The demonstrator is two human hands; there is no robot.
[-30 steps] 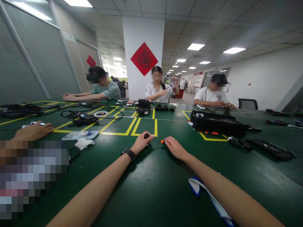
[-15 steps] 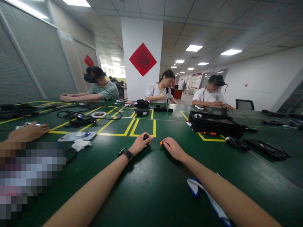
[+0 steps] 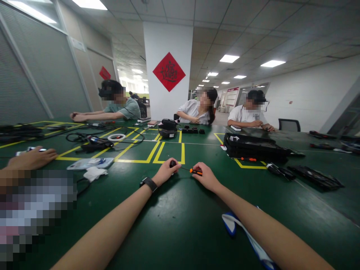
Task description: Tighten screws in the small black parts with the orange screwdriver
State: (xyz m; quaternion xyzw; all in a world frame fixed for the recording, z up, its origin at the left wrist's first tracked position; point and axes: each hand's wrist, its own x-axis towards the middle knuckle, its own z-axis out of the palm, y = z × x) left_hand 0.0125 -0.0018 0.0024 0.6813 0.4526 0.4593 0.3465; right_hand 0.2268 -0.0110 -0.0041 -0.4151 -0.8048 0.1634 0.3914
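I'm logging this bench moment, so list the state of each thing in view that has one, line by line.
Screwdriver: held, shaft toward the black object; tip contact unclear
Left hand: closed on the black object
Right hand: closed on the screwdriver's handle
Wristwatch: strapped on
Tissue: crumpled
White ring: lying flat
Black pouch: looks closed
Ceiling lights: lit

red diamond poster (image 3: 169, 71) on white pillar (image 3: 150, 41) | crumpled white tissue (image 3: 95, 173) | black chair (image 3: 289, 125)
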